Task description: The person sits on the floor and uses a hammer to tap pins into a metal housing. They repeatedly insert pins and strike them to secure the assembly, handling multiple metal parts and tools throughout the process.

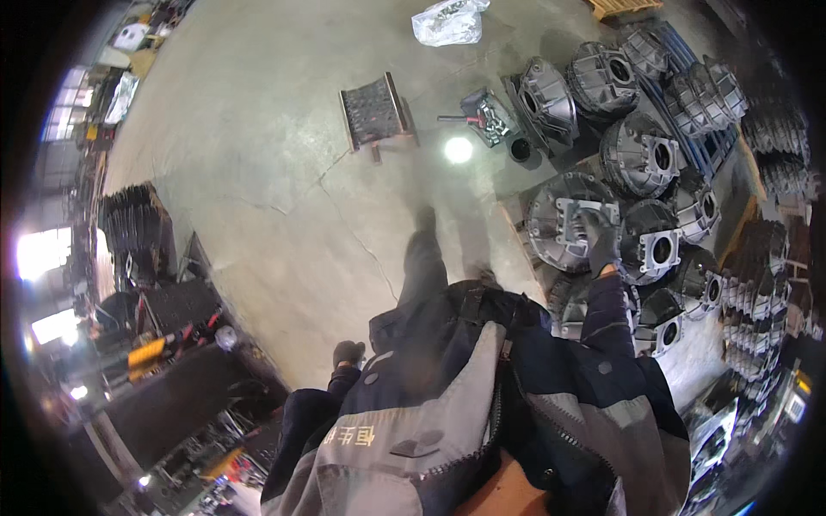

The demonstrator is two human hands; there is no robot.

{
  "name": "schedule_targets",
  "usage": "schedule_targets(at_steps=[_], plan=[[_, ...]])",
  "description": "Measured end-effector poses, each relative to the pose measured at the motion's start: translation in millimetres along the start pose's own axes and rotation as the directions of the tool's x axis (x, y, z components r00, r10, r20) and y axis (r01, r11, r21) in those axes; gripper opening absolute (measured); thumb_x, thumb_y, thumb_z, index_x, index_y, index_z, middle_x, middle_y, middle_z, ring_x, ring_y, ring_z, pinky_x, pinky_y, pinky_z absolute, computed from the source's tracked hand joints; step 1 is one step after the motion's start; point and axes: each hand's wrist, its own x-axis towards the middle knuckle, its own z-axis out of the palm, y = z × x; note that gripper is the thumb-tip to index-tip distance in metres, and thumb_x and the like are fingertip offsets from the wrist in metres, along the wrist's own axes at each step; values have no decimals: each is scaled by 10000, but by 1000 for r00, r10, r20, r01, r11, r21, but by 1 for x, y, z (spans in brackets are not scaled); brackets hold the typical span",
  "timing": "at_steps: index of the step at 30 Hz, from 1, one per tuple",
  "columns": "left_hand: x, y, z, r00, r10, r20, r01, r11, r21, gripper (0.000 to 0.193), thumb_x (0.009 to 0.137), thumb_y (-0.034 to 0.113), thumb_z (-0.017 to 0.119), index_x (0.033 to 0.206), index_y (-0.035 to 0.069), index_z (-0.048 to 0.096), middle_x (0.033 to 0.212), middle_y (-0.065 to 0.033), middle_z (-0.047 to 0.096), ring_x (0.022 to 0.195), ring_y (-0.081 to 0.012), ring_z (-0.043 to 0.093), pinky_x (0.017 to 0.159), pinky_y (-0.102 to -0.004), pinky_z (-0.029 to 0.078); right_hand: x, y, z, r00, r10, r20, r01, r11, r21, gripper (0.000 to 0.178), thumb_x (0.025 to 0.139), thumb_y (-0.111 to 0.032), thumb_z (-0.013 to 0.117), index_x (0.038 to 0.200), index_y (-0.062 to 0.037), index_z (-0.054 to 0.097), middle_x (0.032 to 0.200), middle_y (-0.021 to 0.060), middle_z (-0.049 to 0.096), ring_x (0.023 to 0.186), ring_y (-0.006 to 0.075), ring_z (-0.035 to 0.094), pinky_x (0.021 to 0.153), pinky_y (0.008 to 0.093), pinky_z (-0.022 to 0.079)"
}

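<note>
My right hand (602, 241), in a dark glove, reaches out to a round, ribbed metal bell housing (544, 225) on the right. Its fingers are bent at the edge of the pale square flange (585, 209) on top and cover part of the opening. My left hand (348, 353), also gloved, hangs low beside my jacket, over the floor. Its fingers look curled, with a small pale spot at them that is too small to name. Several more bell housings (637, 155) stand close around the one under my right hand.
A dark ribbed metal stand (375, 112) is on the concrete floor ahead. Right of it lie a tray of small metal parts (492, 119) and a dark cup (520, 150). A clear plastic bag (450, 23) lies farther off. Stacked dark plates (136, 228) and a cluttered bench (172, 387) fill the left.
</note>
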Motion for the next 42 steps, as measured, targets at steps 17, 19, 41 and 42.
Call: schedule_targets(at_steps=[17,19,41,42], plan=[[271,444,-584,352,630,-692,-758,626,185,183,949,201,660,1012,63,761,948,-180,755,889,-346,742,774,-429,566,179,-111,104,881,424,-208,-133,645,752,214,999,-227,689,1097,-39,720,880,56,730,698,129,676,580,281,512],[247,526,-626,294,639,-710,-838,530,130,161,936,164,690,1029,55,764,954,-169,760,886,-321,749,780,-402,570,215,-132,88,887,398,-233,-74,621,781,215,1008,-218,675,1116,-38,722,906,51,731,730,108,672,605,274,513],[590,774,-415,336,505,795,-893,-97,439,248,834,278,611,887,102,778,906,-192,753,853,-391,740,791,-539,560,458,-71,348,440,896,-58,-111,118,987,217,1003,-211,651,1058,-8,706,843,39,696,695,113,635,582,244,476],[601,747,-404,430,382,818,-853,-125,507,264,856,271,604,935,104,793,972,-200,758,902,-385,747,813,-525,569,467,-59,368,428,904,-17,-155,92,984,221,999,-219,655,1056,-13,709,848,42,703,698,118,639,585,243,475]])
